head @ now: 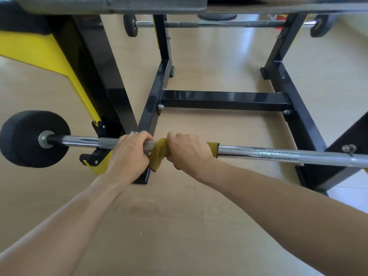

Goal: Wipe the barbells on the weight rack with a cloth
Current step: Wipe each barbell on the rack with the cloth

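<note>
We stand over the lowest chrome steel barbell [278, 154] on the black-and-yellow steel weight rack [225, 99], both hands working near its left end. Our right hand [187, 150] has its fingers curled round a mustard-yellow woven cloth [159, 154] wrapped about the shaft, while our left hand [129, 150], just beside it, is clenched on the bare knurled section to steady the bar. To the right of the cloth the smooth chrome carries wet-looking streaks, so we judge that stretch already wiped; the short length toward the round black rubber weight plate [29, 138] appears still to be done. A second thin steel barbell with small black plates [209, 23] rests on the far side of the rack, and a grey cross-hatched knurled bar [155, 5] crosses the top edge of the view; we cannot tell whether either has been cleaned. Below lies a pale beige glossy floor [199, 226].
</note>
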Demonstrator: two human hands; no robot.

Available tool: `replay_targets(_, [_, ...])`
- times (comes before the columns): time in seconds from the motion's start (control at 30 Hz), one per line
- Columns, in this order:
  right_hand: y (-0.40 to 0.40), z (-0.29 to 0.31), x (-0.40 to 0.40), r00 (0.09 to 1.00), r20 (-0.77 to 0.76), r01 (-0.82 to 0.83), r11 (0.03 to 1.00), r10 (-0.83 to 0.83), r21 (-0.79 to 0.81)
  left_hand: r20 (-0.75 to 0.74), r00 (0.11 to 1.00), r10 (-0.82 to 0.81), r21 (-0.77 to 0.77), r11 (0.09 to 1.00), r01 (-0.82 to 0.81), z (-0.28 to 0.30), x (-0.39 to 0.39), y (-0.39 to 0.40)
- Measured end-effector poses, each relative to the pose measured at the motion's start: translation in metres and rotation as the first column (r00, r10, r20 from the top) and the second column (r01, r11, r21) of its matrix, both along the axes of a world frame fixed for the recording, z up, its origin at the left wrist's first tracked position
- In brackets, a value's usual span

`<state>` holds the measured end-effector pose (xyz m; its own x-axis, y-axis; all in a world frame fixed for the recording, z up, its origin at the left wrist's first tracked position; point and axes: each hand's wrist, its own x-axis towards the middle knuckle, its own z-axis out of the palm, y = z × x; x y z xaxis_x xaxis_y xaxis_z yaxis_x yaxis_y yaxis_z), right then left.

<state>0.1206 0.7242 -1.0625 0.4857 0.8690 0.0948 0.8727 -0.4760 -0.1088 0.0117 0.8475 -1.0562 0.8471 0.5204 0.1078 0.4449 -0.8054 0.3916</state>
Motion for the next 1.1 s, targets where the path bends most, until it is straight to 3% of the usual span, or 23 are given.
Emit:
replay_targets(0.23, [-0.051, 0.002, 0.020, 0.989, 0.100, 0.116, 0.993, -0.111, -0.037, -0.064, 0.996, -0.055, 0.164, 0.984, 0.065, 0.000, 0.005, -0.002])
replay_targets(0.37, [-0.072, 0.004, 0.028, 0.985, 0.095, 0.153, 0.985, -0.146, -0.074, -0.305, 0.952, -0.033, 0.296, 0.947, 0.127, 0.006, 0.016, -0.006])
replay_targets(0.5, [-0.086, 0.001, 0.035, 0.978, 0.100, 0.191, 0.977, -0.182, -0.092, -0.538, 0.843, 0.005, 0.274, 0.947, 0.169, 0.024, 0.037, -0.019])
replay_targets(0.67, [-0.108, -0.001, 0.044, 0.962, 0.113, 0.259, 0.961, -0.249, -0.095, -0.480, 0.838, -0.259, 0.108, 0.931, 0.350, 0.033, 0.067, -0.070])
replay_targets(0.8, [-0.132, -0.002, 0.054, 0.952, 0.125, 0.294, 0.947, -0.279, -0.126, -0.429, 0.873, -0.231, 0.086, 0.952, 0.294, 0.021, 0.075, -0.083])
replay_targets(0.93, [-0.151, -0.003, 0.064, 0.948, 0.161, 0.298, 0.945, -0.276, -0.133, -0.277, 0.942, -0.191, 0.246, 0.933, 0.262, 0.003, 0.069, -0.078])
replay_targets(1.1, [-0.181, -0.004, 0.075, 0.934, 0.201, 0.321, 0.941, -0.295, -0.110, -0.246, 0.948, -0.202, 0.287, 0.919, 0.271, -0.001, 0.071, -0.077])
